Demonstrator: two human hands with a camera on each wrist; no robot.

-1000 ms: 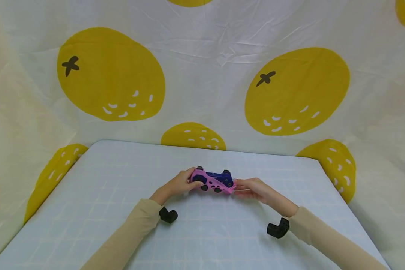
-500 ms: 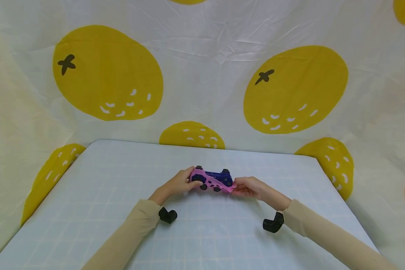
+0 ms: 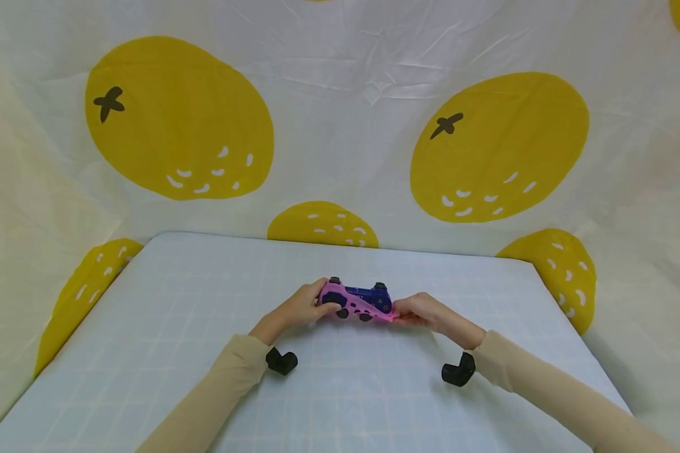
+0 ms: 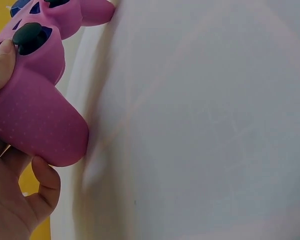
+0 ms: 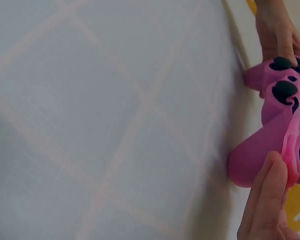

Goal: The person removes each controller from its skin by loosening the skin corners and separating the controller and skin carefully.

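Overhead, a white cloth (image 3: 340, 126) printed with large yellow fruit hangs behind and beside the pale checked tabletop (image 3: 204, 327). Mid-tabletop, a game controller (image 3: 358, 300), dark blue body partly in a pink cover (image 5: 262, 145), rests between both hands. Left hand (image 3: 297, 308) grips the left handle, fingers (image 4: 45, 185) curled under it, thumb on top beside a black stick. Right hand (image 3: 427, 311) pinches the pink cover's loose edge at the right handle, fingers (image 5: 267, 200) pressed together.

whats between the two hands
The game controller in its pink cover: left hand grips one end, right hand pinches the other, per head view.
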